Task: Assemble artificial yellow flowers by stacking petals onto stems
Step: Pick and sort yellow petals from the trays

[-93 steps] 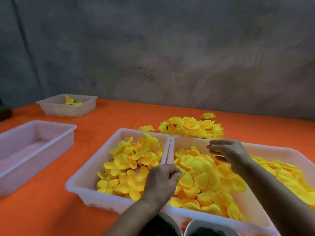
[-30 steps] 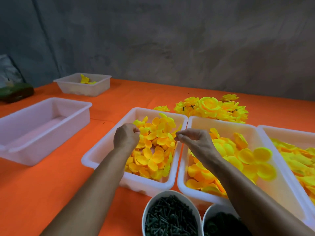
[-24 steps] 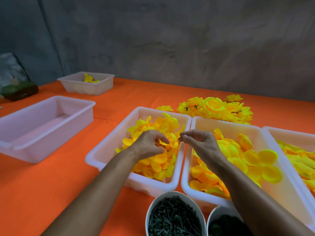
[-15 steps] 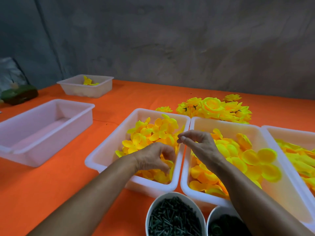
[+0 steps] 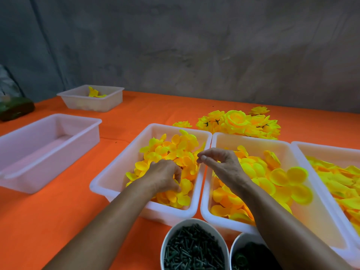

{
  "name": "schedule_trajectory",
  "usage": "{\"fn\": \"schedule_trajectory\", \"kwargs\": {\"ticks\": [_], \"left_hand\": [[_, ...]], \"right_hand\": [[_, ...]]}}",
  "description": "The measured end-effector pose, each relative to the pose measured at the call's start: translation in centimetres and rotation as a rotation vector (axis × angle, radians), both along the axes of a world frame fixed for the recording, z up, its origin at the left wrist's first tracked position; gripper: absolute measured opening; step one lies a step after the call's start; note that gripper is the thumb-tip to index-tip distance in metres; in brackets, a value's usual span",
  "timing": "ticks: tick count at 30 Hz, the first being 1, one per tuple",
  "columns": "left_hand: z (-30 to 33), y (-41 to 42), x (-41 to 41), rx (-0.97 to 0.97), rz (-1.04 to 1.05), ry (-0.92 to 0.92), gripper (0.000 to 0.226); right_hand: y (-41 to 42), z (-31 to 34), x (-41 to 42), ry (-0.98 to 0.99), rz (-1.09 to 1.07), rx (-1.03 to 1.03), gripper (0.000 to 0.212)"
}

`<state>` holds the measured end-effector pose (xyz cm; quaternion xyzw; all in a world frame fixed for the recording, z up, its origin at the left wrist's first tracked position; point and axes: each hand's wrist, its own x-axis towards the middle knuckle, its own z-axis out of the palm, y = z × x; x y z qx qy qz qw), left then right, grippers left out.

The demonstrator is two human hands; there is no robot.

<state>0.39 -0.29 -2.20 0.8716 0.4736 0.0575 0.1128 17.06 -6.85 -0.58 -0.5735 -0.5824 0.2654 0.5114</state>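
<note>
Left hand (image 5: 163,177) curled on rounded fabric petals (image 5: 175,152), right hand (image 5: 220,164) pinched, contents unclear

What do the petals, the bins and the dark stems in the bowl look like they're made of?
Petals: probably thin fabric or foam, matte, cupped and softly creased.
Bins: likely translucent white plastic, smooth, with rolled rims and light showing through the walls.
Stems: apparently dark green moulded plastic, small rigid pegs; finish too fine to judge.

Mottled grey wall (image 5: 194,45) behind orange-covered table (image 5: 48,221)
</note>
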Motion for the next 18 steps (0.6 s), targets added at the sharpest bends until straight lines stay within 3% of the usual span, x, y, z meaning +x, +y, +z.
{"fn": "schedule_trajectory", "kwargs": {"ticks": [9, 14, 16, 18], "left_hand": [[0.5, 0.7, -1.0, 0.012, 0.115, -0.495, 0.017], [1.1, 0.7, -0.8, -0.148, 0.196, -0.999, 0.015], [1.4, 0.6, -0.7, -0.198, 0.194, -1.151, 0.015], [1.7, 0.4, -0.5, -0.229, 0.174, -1.24, 0.016]], "right_hand": [[0.0, 0.0, 0.0, -0.027, 0.01, 0.004, 0.013], [0.1, -0.1, 0.1, -0.051, 0.018, 0.005, 0.014], [0.2, 0.0, -0.1, -0.073, 0.025, -0.028, 0.023], [0.3, 0.2, -0.4, -0.105, 0.037, -0.096, 0.049]]}}
